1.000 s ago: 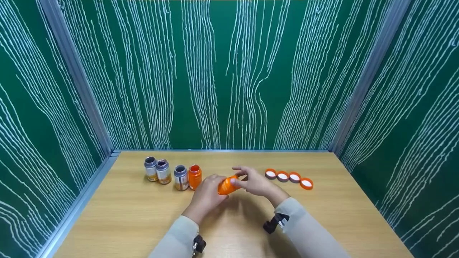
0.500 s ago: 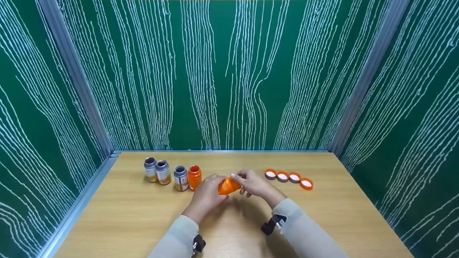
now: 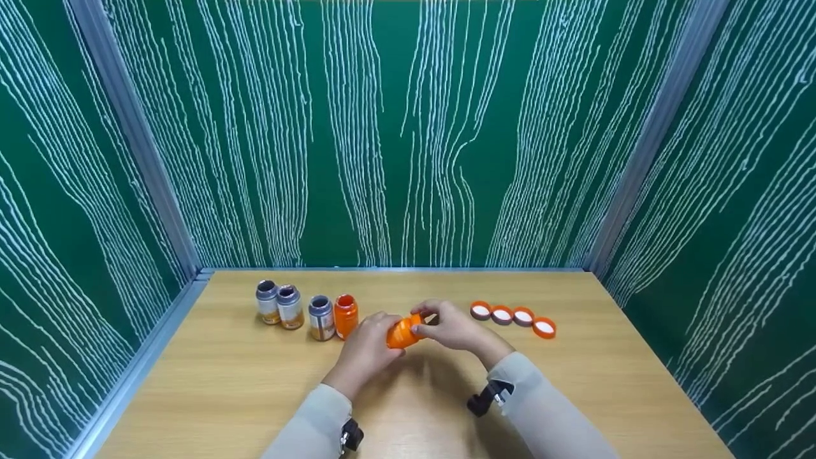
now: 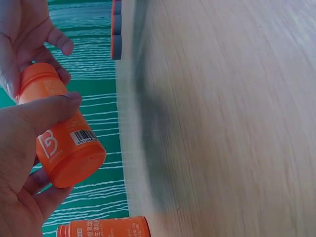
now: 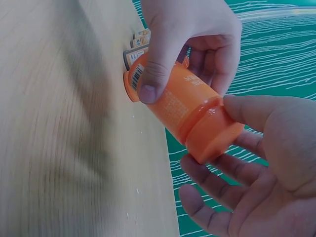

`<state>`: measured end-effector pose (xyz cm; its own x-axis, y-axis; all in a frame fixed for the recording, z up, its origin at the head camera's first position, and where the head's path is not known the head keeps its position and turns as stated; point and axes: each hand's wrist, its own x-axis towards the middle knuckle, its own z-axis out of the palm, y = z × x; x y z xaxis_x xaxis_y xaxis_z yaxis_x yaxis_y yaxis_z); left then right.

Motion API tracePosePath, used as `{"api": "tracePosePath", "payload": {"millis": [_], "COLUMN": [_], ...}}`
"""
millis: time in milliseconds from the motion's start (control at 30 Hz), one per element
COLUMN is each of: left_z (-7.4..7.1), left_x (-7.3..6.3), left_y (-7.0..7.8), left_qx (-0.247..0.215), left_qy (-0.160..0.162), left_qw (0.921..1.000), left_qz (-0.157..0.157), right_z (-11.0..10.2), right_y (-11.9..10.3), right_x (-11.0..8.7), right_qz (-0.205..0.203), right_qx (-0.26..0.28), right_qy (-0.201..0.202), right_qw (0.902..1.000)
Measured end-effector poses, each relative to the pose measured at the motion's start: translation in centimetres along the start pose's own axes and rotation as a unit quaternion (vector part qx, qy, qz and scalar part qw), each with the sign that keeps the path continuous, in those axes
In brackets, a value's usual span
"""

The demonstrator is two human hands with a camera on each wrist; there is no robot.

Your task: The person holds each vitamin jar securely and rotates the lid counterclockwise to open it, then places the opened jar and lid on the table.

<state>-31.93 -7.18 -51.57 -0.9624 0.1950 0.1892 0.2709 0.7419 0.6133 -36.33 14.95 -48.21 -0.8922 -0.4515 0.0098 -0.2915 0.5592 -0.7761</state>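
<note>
My left hand (image 3: 368, 344) grips the body of an orange plastic bottle (image 4: 69, 123), its thumb along the side with the barcode. The bottle is held tilted above the table, base toward the left and capped end toward the right. At that end sits an orange cap (image 5: 213, 132), pinched between the thumb and fingers of my right hand (image 3: 456, 328). In the right wrist view the thumb lies at the cap's edge and fingertips lie under it. Just left of my left hand, an uncapped orange bottle (image 3: 346, 315) stands upright.
Several open bottles stand in a row at the back left, among them a grey-and-white bottle (image 3: 322, 317). To the right, several caps lie in a line with white insides up, ending in an orange cap (image 3: 544, 327). Green walls with white lines enclose the wooden table (image 3: 255, 395).
My right hand has moved its fingers about the cap, loosening and then closing on it again with the wrist turned. The left hand and the bottle have stayed nearly still.
</note>
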Motion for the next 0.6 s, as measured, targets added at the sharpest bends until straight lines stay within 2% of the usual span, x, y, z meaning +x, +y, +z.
{"api": "tracePosePath", "payload": {"millis": [233, 400, 600], "left_z": [-0.10, -0.07, 0.07], "left_x": [0.08, 0.12, 0.15], "left_y": [0.15, 0.13, -0.06], "left_qx": [-0.007, -0.012, -0.002], "left_qy": [-0.004, -0.004, 0.006], "left_qw": [1.0000, 0.9999, 0.9997], "left_qz": [0.000, 0.003, 0.023], "right_z": [-0.22, -0.40, -0.58], "right_y": [0.05, 0.14, 0.15], "right_x": [-0.30, -0.37, -0.51], "right_qz": [-0.016, -0.027, -0.065], "right_qx": [0.010, -0.005, -0.010], "right_qy": [-0.009, -0.010, -0.019], "right_qw": [0.9998, 0.9996, 0.9976]}}
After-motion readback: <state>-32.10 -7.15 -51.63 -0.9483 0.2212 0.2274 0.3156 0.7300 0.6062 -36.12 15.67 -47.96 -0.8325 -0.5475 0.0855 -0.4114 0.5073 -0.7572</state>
